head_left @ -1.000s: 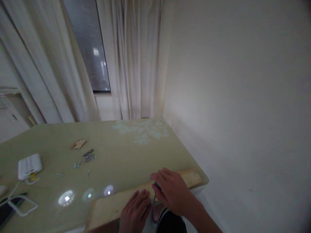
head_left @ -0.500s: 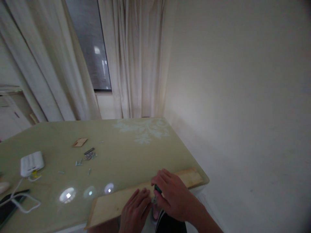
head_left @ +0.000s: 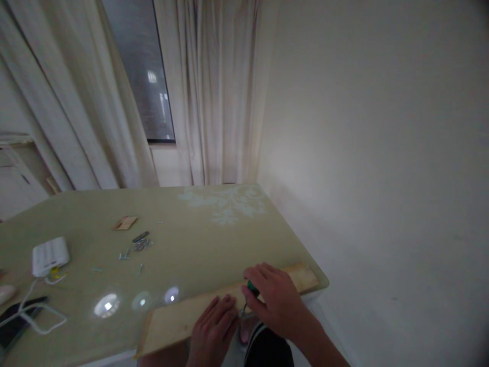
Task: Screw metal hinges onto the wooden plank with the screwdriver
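Observation:
A long, pale wooden board (head_left: pixel 171 322) lies along the table's front edge. My left hand (head_left: pixel 214 327) grips the board near its middle, fingers laid over the top; its thumb is mostly hidden. In my right hand (head_left: pixel 275 299) is a screwdriver with a green handle (head_left: pixel 252 288). Its metal shaft slants down to the board's front edge, close beside my left fingertips. What the tip touches is too small to make out.
On the table (head_left: pixel 206 250), loose screws (head_left: pixel 141 244) lie beside a small dark bar (head_left: pixel 140 236) and a thin wooden piece (head_left: pixel 125 223). A white device (head_left: pixel 50 256) with a cable and a dark phone-like slab (head_left: pixel 19 318) are at left. A wall (head_left: pixel 362 178) rises at right.
My right hand has shifted slightly up and to the right with the screwdriver, showing more of its green handle and shaft. My left hand and the board have hardly moved.

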`<state>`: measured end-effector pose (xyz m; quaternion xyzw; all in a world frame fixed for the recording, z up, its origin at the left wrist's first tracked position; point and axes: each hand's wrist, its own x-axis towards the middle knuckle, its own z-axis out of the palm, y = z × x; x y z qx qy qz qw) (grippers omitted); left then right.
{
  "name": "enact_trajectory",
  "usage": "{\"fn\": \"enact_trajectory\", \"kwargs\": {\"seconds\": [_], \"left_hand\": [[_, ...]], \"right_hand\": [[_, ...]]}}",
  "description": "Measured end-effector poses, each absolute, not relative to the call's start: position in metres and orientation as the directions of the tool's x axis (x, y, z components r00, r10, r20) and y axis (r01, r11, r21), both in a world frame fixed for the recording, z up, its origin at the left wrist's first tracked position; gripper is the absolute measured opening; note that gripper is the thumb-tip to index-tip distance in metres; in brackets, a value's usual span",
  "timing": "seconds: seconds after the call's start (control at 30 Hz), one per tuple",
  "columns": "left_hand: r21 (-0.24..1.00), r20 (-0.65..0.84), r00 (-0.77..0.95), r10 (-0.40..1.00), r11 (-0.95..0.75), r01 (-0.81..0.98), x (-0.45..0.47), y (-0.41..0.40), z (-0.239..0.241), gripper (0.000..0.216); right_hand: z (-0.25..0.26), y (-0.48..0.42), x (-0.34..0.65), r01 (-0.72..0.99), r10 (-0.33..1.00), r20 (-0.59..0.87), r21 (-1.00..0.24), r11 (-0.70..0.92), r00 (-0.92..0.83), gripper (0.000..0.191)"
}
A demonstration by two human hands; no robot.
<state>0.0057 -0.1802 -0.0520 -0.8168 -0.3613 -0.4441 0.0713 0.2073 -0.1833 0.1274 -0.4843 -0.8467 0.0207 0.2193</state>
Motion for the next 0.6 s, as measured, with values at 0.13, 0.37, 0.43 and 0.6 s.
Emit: {"fn": "enact_trajectory", "kwargs": {"seconds": [0.13, 0.37, 0.43, 0.6], "left_hand": [[0.215, 0.777, 0.333, 0.533, -0.724, 0.656, 0.006, -0.180, -0.053, 0.023], [0.213, 0.804, 0.304, 0.511, -0.725, 0.655, 0.009, -0.179, -0.056, 0.025], [0.201, 0.814, 0.302, 0.497, -0.728, 0.655, 0.010, -0.178, -0.056, 0.025], [0.146, 0.848, 0.306, 0.433, -0.745, 0.651, 0.009, -0.173, -0.055, 0.026]], "right_hand": [[0.118, -0.179, 0.209, 0.865, 0.888, 0.319, -0.274, 0.421, -0.332, 0.022], [0.127, -0.180, 0.214, 0.749, 0.810, 0.378, -0.336, 0.571, -0.448, 0.018], [0.127, -0.182, 0.214, 0.722, 0.788, 0.399, -0.342, 0.602, -0.468, 0.021], [0.110, -0.180, 0.212, 0.774, 0.776, 0.486, -0.272, 0.572, -0.402, 0.015]]}}
